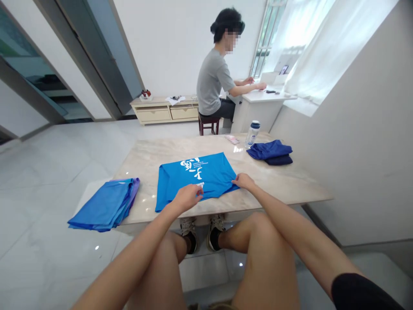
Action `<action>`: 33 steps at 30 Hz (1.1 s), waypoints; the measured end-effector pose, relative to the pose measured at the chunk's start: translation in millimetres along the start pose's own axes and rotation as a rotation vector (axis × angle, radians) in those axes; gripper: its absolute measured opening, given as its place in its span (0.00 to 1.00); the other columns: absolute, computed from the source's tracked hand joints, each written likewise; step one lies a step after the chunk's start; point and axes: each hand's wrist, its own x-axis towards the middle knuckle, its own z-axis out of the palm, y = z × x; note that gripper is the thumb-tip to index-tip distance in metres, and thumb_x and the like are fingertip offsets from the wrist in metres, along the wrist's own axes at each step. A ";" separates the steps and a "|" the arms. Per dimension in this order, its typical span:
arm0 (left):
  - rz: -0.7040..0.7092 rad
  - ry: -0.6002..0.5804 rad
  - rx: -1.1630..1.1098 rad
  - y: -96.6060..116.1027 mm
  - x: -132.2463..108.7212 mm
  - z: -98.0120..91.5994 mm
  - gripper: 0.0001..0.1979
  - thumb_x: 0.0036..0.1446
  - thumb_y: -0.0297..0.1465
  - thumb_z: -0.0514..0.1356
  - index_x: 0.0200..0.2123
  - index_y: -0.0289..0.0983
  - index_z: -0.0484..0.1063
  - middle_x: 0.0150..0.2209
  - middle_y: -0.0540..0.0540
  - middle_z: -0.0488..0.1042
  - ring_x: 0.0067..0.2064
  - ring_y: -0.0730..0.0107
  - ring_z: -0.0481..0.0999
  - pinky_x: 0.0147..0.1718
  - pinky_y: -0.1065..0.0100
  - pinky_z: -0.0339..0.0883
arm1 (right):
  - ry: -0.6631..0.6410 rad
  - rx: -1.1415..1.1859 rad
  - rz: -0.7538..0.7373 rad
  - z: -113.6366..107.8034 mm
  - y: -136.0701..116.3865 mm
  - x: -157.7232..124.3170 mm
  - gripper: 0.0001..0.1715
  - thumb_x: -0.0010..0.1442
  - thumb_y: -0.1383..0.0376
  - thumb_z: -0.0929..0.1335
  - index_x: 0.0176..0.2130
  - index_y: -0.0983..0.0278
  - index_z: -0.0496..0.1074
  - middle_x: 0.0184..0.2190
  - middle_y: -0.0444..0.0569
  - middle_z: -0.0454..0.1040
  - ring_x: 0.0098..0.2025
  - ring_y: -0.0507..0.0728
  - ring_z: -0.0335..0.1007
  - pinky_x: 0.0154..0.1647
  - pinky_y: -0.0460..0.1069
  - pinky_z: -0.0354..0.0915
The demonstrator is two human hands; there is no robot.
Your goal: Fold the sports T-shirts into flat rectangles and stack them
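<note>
A bright blue T-shirt (193, 178) with white print lies spread on the marble table (284, 183), its sides folded in. My left hand (187, 197) rests on its near edge with fingers curled, pinching the cloth. My right hand (244, 181) sits at the shirt's near right corner, fingers pressed together on the fabric.
A stack of blue shirts (106, 206) overhangs the table's left corner. Folded dark blue shirts (271, 153) lie at the far right beside a water bottle (252, 133). Another person (219, 77) sits on a stool at a white desk beyond. My knees are below the table edge.
</note>
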 end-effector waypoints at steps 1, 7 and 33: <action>-0.030 -0.019 0.014 4.7 -2.3 5.5 0.11 0.67 0.33 0.61 0.47 0.45 0.84 0.49 0.42 0.86 0.55 0.49 0.83 0.49 0.58 0.74 | 0.012 0.004 0.008 2.4 2.2 -3.1 0.09 0.60 0.59 0.78 0.37 0.62 0.83 0.38 0.55 0.85 0.43 0.62 0.84 0.37 0.47 0.70; -0.153 -0.063 0.037 15.4 12.3 33.0 0.13 0.65 0.28 0.60 0.44 0.44 0.85 0.53 0.35 0.84 0.58 0.44 0.82 0.52 0.54 0.75 | 0.079 0.070 0.048 12.2 34.8 -13.3 0.14 0.57 0.67 0.77 0.45 0.61 0.83 0.39 0.54 0.86 0.46 0.62 0.84 0.40 0.48 0.72; -0.296 0.136 -0.313 136.3 118.0 77.1 0.14 0.70 0.30 0.60 0.55 0.36 0.81 0.54 0.31 0.84 0.58 0.49 0.82 0.52 0.61 0.70 | -0.253 1.215 0.352 17.9 38.0 -25.2 0.26 0.72 0.45 0.70 0.41 0.67 0.77 0.36 0.55 0.81 0.31 0.52 0.73 0.33 0.46 0.71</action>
